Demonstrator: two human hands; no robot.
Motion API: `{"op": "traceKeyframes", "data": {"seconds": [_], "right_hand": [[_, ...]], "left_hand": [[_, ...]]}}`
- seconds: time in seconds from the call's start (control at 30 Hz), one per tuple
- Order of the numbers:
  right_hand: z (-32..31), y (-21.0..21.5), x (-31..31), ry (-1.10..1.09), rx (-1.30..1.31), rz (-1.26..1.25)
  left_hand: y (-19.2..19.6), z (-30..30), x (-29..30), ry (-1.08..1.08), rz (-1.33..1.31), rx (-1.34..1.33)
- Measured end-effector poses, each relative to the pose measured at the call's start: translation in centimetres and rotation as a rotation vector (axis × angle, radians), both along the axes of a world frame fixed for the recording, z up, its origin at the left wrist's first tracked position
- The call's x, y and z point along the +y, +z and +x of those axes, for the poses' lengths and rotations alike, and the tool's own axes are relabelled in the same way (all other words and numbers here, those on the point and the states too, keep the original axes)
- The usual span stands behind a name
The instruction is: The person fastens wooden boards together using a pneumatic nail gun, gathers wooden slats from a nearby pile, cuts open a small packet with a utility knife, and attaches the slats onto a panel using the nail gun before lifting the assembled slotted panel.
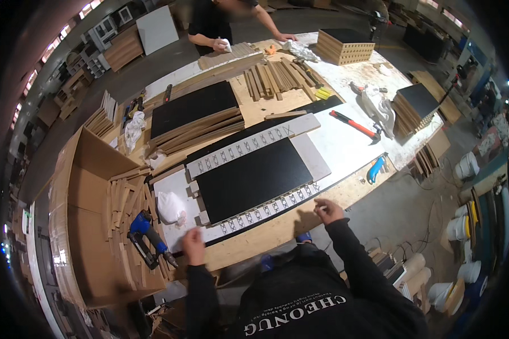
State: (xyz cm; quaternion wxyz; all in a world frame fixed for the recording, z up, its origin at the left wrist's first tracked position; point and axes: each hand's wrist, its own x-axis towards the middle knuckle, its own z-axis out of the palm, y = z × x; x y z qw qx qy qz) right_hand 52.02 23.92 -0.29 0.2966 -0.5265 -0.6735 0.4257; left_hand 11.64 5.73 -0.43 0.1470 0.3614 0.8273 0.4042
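A flat black panel [251, 182] lies in front of me between two white strips marked with black crossed patterns, the far strip [246, 148] and the near strip [268, 212]. Off the near left corner of the work is my left hand [193, 247], its fingers blurred and turned from view. My right hand [328, 211] hovers by the table's near edge, right of the near strip, fingers bent together; anything in them is too small to make out. A crumpled white cloth [171, 208] sits left of the panel. Small wooden blocks [201, 217] touch the panel's left side.
At left, a cardboard box [80, 226] holds wood strips, with a blue nail gun [147, 234] at its edge. Stacked black panels [195, 110] stand beyond. A red-handled hammer [353, 125] and a blue-handled tool [374, 169] lie at right. Across the table, another person [209, 25] works.
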Motion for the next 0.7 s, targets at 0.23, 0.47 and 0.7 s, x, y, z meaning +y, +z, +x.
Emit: {"op": "traceKeyframes", "data": {"seconds": [0.23,0.47,0.7], "right_hand": [[-5.0,-0.4,8.6,-0.122,-0.327,0.191],[-5.8,0.6,8.0,-0.153,-0.350,0.215],[-3.1,-0.4,4.9,-0.120,-0.209,0.210]], "left_hand": [[-4.5,5.9,4.2,0.337,0.167,0.093],[-2.3,7.2,5.2,0.474,0.073,0.135],[-1.8,9.7,2.4,0.495,0.104,0.309]]}}
